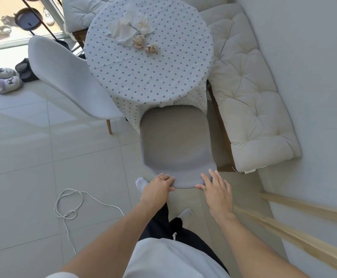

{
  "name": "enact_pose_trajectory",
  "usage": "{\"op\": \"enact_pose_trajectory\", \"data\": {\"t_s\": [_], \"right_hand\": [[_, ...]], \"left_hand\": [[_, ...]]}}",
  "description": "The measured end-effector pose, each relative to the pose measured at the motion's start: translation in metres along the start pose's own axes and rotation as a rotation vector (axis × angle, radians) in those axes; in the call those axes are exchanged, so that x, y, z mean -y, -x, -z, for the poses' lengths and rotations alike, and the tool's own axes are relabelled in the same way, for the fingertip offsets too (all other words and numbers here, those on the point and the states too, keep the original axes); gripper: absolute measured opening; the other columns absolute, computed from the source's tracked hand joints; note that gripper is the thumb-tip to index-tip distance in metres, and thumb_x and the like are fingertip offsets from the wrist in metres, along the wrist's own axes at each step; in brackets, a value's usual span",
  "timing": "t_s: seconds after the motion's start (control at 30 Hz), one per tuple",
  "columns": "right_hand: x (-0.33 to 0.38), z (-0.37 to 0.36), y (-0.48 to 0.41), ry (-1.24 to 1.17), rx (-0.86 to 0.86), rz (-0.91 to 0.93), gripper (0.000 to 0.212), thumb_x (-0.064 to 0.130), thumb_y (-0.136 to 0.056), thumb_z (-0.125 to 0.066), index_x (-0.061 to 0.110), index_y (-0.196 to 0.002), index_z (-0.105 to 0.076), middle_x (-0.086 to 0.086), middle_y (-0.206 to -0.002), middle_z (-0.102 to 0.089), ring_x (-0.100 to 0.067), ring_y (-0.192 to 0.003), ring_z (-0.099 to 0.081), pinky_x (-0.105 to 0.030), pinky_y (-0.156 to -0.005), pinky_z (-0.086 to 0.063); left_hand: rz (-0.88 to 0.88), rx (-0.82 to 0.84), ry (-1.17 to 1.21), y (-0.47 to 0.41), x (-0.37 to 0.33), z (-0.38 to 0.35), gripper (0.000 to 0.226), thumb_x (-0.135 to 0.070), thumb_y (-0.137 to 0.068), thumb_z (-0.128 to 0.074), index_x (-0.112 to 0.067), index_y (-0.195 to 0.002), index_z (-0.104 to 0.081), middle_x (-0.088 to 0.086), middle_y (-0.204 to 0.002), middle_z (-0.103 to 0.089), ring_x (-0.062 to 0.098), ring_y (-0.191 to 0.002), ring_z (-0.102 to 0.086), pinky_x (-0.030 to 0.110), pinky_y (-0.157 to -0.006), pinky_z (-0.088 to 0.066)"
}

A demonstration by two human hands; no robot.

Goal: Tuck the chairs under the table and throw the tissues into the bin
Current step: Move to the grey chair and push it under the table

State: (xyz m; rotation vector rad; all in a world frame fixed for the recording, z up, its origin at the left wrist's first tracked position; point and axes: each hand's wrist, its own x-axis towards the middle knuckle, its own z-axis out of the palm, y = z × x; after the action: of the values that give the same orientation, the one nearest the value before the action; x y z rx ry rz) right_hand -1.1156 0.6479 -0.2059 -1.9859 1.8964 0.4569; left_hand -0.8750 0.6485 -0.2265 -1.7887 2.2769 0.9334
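Note:
A grey chair [175,141] stands right in front of me, its seat partly under the round table [149,77] with a dotted cloth. My left hand [157,184] grips the top edge of its backrest. My right hand [215,189] rests on the same edge with fingers spread. A second grey chair [67,77] stands at the table's left side, angled outward. Several crumpled tissues [131,29] lie on the far part of the tabletop. No bin is in view.
A cushioned bench [248,93] runs along the wall on the right. A white cord [69,207] lies looped on the tiled floor at left. Slippers [5,79] sit at far left. Wooden rails [296,233] slant at lower right.

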Motion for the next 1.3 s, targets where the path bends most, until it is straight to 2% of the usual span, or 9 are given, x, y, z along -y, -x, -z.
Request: {"op": "enact_pose_trajectory", "data": {"t_s": [0.13, 0.33, 0.53, 0.7, 0.87, 1.0, 1.13, 1.23, 1.3], "right_hand": [[0.013, 0.013, -0.037, -0.015, -0.001, -0.022, 0.075, 0.069, -0.094, -0.019, 0.025, -0.141, -0.058, -0.012, -0.154, -0.050, -0.031, -0.146, -0.042, -0.052, -0.104, -0.048], [0.014, 0.028, -0.059, 0.056, -0.007, -0.052, 0.074, 0.071, -0.094, -0.019, 0.028, -0.142, -0.056, -0.013, -0.155, -0.048, -0.032, -0.146, -0.042, -0.051, -0.102, -0.047], [0.007, 0.043, -0.078, 0.090, -0.012, -0.089, 0.076, 0.072, -0.095, -0.015, 0.029, -0.144, -0.053, -0.013, -0.157, -0.046, -0.032, -0.147, -0.040, -0.053, -0.105, -0.046], [-0.011, 0.061, -0.094, 0.078, 0.044, -0.093, 0.072, 0.073, -0.093, -0.021, 0.034, -0.149, -0.044, -0.008, -0.164, -0.036, -0.030, -0.154, -0.028, -0.051, -0.111, -0.041], [-0.034, 0.074, -0.110, 0.031, 0.123, 0.051, 0.077, 0.079, -0.090, -0.028, 0.031, -0.148, -0.045, 0.001, -0.165, -0.034, -0.024, -0.158, -0.015, -0.050, -0.120, -0.030], [-0.035, 0.069, -0.105, -0.006, 0.144, 0.170, 0.070, 0.080, -0.088, -0.038, 0.027, -0.130, -0.050, 0.008, -0.144, -0.054, -0.019, -0.152, -0.032, -0.051, -0.119, -0.029], [-0.041, 0.054, -0.083, 0.082, 0.101, 0.227, 0.071, 0.087, -0.083, -0.034, 0.026, -0.112, -0.053, 0.005, -0.114, -0.062, -0.019, -0.116, -0.058, -0.044, -0.108, -0.042], [-0.048, 0.037, -0.065, 0.096, 0.049, 0.228, 0.073, 0.086, -0.084, -0.031, 0.025, -0.115, -0.057, 0.004, -0.115, -0.062, -0.020, -0.115, -0.059, -0.043, -0.106, -0.044], [-0.048, 0.033, -0.062, 0.075, 0.031, 0.225, 0.076, 0.083, -0.087, -0.025, 0.025, -0.122, -0.060, 0.003, -0.123, -0.061, -0.022, -0.127, -0.054, -0.045, -0.107, -0.045]], "left_hand": [[0.031, 0.093, 0.040, -0.034, 0.022, 0.021, 0.035, -0.026, -0.108, -0.058, -0.017, -0.142, -0.063, 0.005, -0.139, -0.067, 0.025, -0.133, -0.060, 0.038, -0.102, -0.054], [0.019, 0.166, 0.005, -0.062, 0.037, 0.035, 0.037, -0.017, -0.104, -0.060, -0.025, -0.140, -0.060, -0.001, -0.135, -0.066, 0.023, -0.125, -0.062, 0.045, -0.089, -0.062], [-0.014, 0.122, 0.009, -0.084, 0.033, 0.042, 0.034, -0.032, -0.108, -0.055, -0.028, -0.142, -0.057, -0.001, -0.135, -0.066, 0.022, -0.120, -0.066, 0.041, -0.076, -0.062], [-0.013, 0.095, 0.019, -0.100, 0.012, 0.049, 0.032, -0.028, -0.109, -0.054, -0.024, -0.140, -0.060, 0.000, -0.130, -0.067, 0.026, -0.119, -0.067, 0.041, -0.077, -0.059], [0.006, 0.086, 0.005, -0.102, 0.001, 0.042, 0.028, -0.032, -0.109, -0.053, -0.023, -0.134, -0.061, -0.001, -0.121, -0.069, 0.024, -0.112, -0.068, 0.042, -0.073, -0.059], [0.035, 0.067, 0.008, -0.084, -0.003, 0.033, 0.026, -0.027, -0.108, -0.056, -0.021, -0.133, -0.061, -0.002, -0.124, -0.069, 0.022, -0.117, -0.064, 0.044, -0.076, -0.061], [0.023, 0.013, -0.037, -0.056, -0.017, 0.015, 0.024, -0.026, -0.108, -0.054, -0.021, -0.131, -0.059, -0.006, -0.127, -0.065, 0.017, -0.122, -0.059, 0.034, -0.064, -0.049], [0.011, -0.060, -0.048, -0.039, -0.031, 0.005, 0.027, -0.022, -0.108, -0.055, -0.021, -0.134, -0.062, -0.007, -0.129, -0.066, 0.015, -0.122, -0.060, 0.025, -0.070, -0.033], [0.044, -0.110, 0.003, -0.040, -0.033, 0.003, 0.029, -0.017, -0.106, -0.057, -0.020, -0.133, -0.065, -0.006, -0.127, -0.067, 0.016, -0.121, -0.060, 0.023, -0.074, -0.033]]}}
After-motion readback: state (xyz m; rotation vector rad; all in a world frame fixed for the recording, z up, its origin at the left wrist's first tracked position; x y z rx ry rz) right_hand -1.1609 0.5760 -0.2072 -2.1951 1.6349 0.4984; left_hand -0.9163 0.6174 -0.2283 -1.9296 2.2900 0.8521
